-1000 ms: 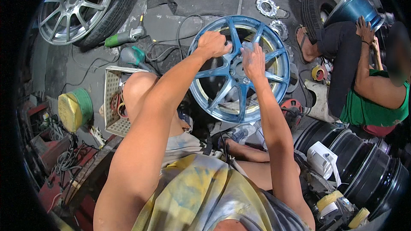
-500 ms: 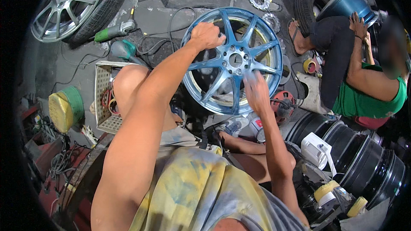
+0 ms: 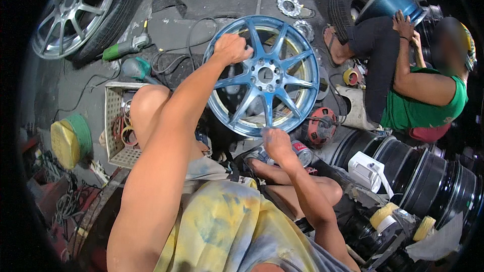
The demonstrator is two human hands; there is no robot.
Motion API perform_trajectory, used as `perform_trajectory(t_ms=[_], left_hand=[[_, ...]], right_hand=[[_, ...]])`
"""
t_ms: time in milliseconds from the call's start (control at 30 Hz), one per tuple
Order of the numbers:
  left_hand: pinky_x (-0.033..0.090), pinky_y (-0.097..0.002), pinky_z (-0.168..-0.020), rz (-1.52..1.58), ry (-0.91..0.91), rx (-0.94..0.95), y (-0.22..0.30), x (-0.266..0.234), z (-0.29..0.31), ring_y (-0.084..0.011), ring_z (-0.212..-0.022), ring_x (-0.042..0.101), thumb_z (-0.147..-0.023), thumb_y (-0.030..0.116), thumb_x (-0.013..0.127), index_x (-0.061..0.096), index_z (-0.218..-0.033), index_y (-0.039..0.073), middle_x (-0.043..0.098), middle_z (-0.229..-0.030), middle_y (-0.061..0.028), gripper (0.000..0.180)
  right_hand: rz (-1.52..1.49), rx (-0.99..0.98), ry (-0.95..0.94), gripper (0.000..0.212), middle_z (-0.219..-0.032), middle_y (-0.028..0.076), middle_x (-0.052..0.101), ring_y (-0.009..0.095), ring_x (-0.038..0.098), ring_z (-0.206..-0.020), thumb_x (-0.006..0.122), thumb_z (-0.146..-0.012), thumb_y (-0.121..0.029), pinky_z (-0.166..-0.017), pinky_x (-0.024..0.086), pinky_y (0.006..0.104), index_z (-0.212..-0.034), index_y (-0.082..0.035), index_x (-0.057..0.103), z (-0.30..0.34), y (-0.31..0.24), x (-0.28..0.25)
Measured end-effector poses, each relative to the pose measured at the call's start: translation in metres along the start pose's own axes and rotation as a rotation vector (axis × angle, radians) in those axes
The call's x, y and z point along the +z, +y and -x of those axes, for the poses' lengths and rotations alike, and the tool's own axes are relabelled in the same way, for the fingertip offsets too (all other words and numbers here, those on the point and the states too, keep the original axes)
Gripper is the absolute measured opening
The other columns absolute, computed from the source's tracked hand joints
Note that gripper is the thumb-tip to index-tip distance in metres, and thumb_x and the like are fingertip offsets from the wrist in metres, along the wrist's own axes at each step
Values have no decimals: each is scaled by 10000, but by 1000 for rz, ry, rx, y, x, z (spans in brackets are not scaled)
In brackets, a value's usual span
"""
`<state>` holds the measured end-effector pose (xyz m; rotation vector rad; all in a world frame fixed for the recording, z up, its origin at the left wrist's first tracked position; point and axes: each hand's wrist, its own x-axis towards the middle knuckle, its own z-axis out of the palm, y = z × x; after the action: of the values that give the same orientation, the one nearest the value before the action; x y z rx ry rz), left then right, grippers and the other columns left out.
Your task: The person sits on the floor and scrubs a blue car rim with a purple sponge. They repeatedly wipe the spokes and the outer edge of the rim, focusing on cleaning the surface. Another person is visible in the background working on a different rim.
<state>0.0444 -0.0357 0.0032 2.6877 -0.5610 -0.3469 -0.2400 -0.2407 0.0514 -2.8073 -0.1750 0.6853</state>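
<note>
A blue multi-spoke wheel rim [image 3: 265,90] lies face up in front of me, its spokes streaked with paler patches. My left hand [image 3: 231,49] is closed on its upper-left part, thumb side toward the hub. At the near edge, by the outer end of the lowest spoke, my right hand [image 3: 279,146] is closed and slightly blurred at the fingertips. Whatever it holds, if anything, is hidden. A can [image 3: 302,153] stands just right of that hand, and a red-and-black round tool [image 3: 322,126] is next to the rim.
An angle grinder [image 3: 126,48], a teal power tool [image 3: 137,68] and cables lie to the left, with a white perforated basket [image 3: 112,126] nearer. Black wheel barrels [image 3: 403,171] line the lower right. A person in green [image 3: 423,98] sits at right, hands on another blue rim [image 3: 390,4].
My right hand has moved from the rim's right-hand spokes near the hub to its near edge. The left hand keeps its place on the rim. The whole view has shifted slightly.
</note>
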Motion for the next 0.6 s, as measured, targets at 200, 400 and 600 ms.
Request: perform_trajectory(t_ms=[200, 400, 600], left_hand=[[555, -489, -832, -8, -16, 3, 5, -8, 3, -405, -872, 715, -868, 496, 573, 773, -843, -15, 731, -882, -250, 550], [543, -479, -875, 34, -15, -9, 4, -11, 8, -397, -926, 711, -868, 483, 582, 777, -874, -14, 738, -938, -243, 534], [548, -489, -849, 29, -5, 1, 2, -7, 7, -415, -899, 707, -875, 501, 594, 771, -851, -15, 732, -911, -253, 547]], right_hand=[[-9, -9, 24, 313, -701, 272, 661, 465, 679, -684, 602, -950, -231, -651, 550, 551, -763, 1, 696, 7, -11, -11], [38, -106, 142, 229, -701, 254, 661, 452, 671, -673, 599, -920, -184, -634, 539, 544, -811, -8, 695, -2, -12, 0], [72, -80, 113, 139, -698, 230, 644, 441, 654, -677, 591, -866, -110, -651, 533, 534, -827, -26, 694, -1, -11, 5]])
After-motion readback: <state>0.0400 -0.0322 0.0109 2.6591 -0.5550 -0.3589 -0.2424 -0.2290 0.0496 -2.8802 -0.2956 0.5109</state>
